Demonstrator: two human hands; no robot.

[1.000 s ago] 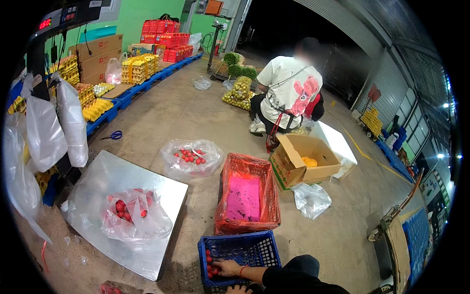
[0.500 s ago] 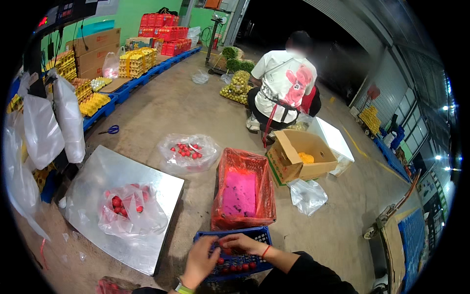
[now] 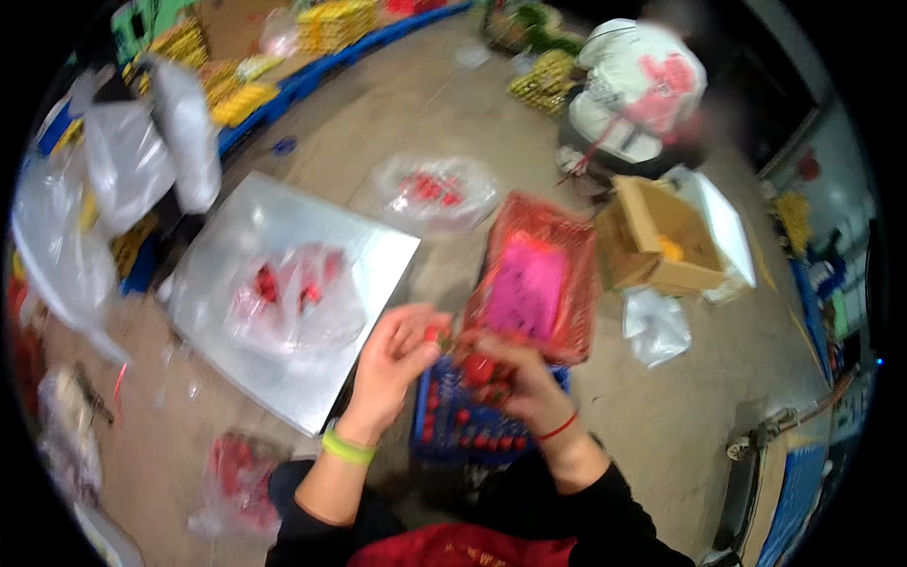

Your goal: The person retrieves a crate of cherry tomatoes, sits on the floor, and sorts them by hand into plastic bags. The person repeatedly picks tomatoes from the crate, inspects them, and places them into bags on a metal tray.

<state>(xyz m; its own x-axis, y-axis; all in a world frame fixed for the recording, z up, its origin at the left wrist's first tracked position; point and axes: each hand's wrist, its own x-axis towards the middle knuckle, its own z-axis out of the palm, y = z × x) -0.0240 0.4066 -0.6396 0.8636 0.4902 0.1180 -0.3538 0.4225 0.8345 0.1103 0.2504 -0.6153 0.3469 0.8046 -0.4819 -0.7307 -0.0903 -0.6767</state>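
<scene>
Both hands are up over the blue crate (image 3: 444, 430), which sits on the floor right at the person's knees. The right hand (image 3: 515, 383) is cupped around a clutch of small red fruits (image 3: 479, 369); the left hand (image 3: 397, 354) is half open, fingers curled, a red fruit near its fingertips. Plenty of fruit lies in the crate, so by my reading the sorting is only partway. A clear bag (image 3: 293, 298) with a few red fruits waits on the metal sheet (image 3: 378, 255). Motion blur smears everything; the exact grip and the fruit's kind are hard to make out.
</scene>
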